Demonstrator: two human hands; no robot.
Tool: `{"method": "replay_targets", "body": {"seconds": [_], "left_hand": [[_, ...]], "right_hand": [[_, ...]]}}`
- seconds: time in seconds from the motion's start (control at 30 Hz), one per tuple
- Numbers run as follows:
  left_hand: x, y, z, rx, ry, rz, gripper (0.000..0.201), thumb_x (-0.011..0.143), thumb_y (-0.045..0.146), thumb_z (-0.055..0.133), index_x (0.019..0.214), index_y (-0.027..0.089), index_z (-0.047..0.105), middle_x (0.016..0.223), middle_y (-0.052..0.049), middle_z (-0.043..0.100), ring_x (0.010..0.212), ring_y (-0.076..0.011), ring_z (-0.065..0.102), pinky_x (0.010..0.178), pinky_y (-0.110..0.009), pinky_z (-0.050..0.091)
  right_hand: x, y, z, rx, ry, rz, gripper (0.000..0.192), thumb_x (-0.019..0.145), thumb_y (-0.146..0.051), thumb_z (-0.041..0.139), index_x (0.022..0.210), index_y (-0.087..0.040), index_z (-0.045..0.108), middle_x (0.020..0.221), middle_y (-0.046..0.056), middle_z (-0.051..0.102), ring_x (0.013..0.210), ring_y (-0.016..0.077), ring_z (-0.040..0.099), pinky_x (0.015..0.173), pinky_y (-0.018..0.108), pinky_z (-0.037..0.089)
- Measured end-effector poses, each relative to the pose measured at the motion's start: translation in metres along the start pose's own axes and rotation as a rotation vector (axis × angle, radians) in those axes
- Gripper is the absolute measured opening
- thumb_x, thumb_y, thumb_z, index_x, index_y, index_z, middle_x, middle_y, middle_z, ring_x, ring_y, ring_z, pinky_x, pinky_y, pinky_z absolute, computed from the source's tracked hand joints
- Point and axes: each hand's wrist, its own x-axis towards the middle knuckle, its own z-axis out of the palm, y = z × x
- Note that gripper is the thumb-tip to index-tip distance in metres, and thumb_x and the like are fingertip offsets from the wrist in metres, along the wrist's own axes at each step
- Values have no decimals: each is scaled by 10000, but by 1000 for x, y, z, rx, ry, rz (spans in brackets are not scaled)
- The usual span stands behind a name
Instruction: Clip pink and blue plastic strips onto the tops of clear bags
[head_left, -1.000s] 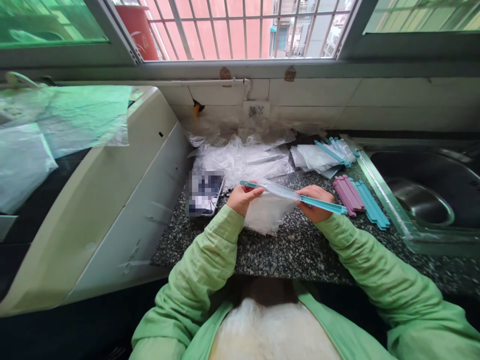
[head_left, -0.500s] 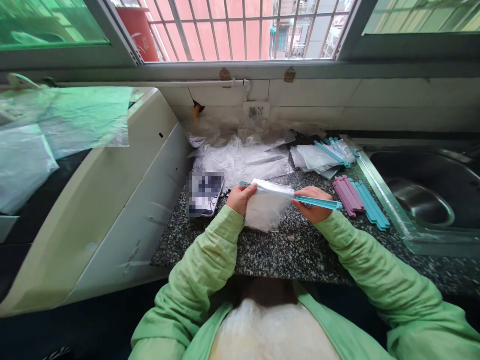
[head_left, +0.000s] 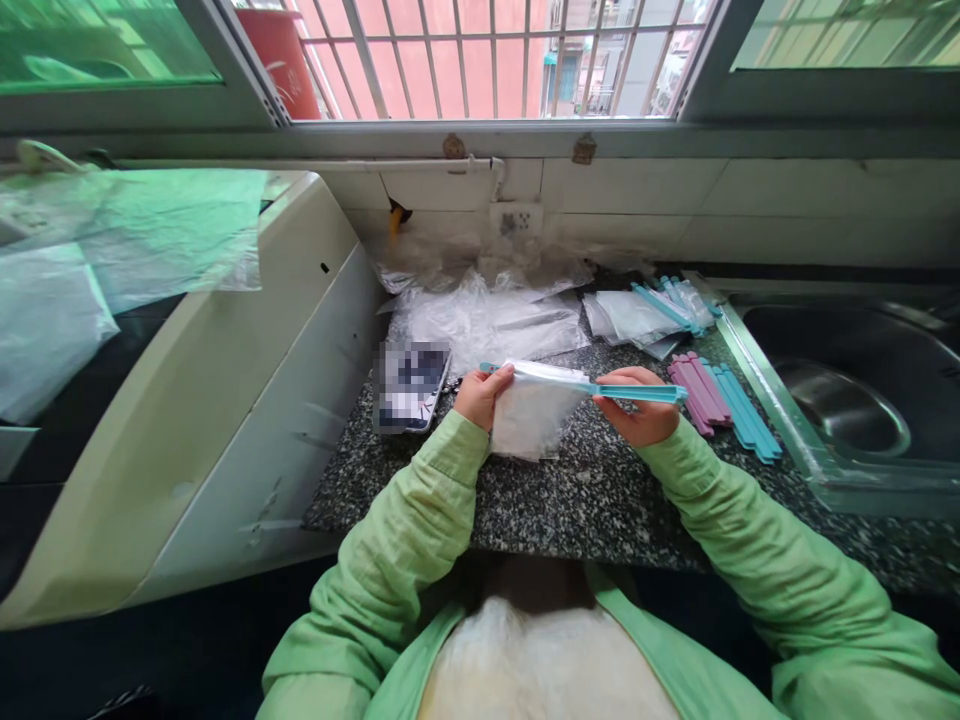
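Observation:
Over the speckled granite counter (head_left: 585, 500) I hold a small clear plastic bag (head_left: 529, 415) with a long blue sealing clip (head_left: 637, 393) across its top. My left hand (head_left: 482, 396) pinches the bag's left top corner and the clip's left end. My right hand (head_left: 637, 405) grips the clip to the right of the bag, and the clip's free end sticks out past that hand. Both sleeves are light green.
Pink and blue clips (head_left: 720, 395) lie in a bunch to the right. Clipped bags (head_left: 645, 310) lie behind them, a heap of clear bags (head_left: 480, 315) further left. A phone (head_left: 411, 385) lies at left. A steel sink (head_left: 847, 390) is at right, a white appliance (head_left: 225, 380) at left.
The clip has swung from tilted to nearly level along the bag's top. The bag's upper edge has folded over and the bag has bunched up closer to my left hand.

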Motion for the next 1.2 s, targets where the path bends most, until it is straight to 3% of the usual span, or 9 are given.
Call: {"method": "replay_targets", "body": {"seconds": [0.4,0.63,1.2], "left_hand": [[-2,-2,1,-27,-21,-20,332,364,306,801,527,114,584,495,18,584,461,-81,503,498,-218,386],[-4,-1,3,-32,-33,7,330,345,311,806,505,125,586,476,28,578,445,-72,490,482,-212,386],[-2,-3,-1,53,-62,36,313,384,333,787,509,130,586,458,40,550,433,-56,453,452,-192,339]], "right_hand": [[-3,-2,-2,90,36,-32,287,712,-145,607,993,-200,601,836,70,608,738,160,595,629,289,521],[-1,-7,-3,56,97,-54,259,708,-147,608,953,-217,560,794,45,621,703,146,592,610,270,511],[-1,-8,-2,-86,62,-114,215,691,-181,640,899,-215,596,760,33,633,675,133,556,602,257,488]]}}
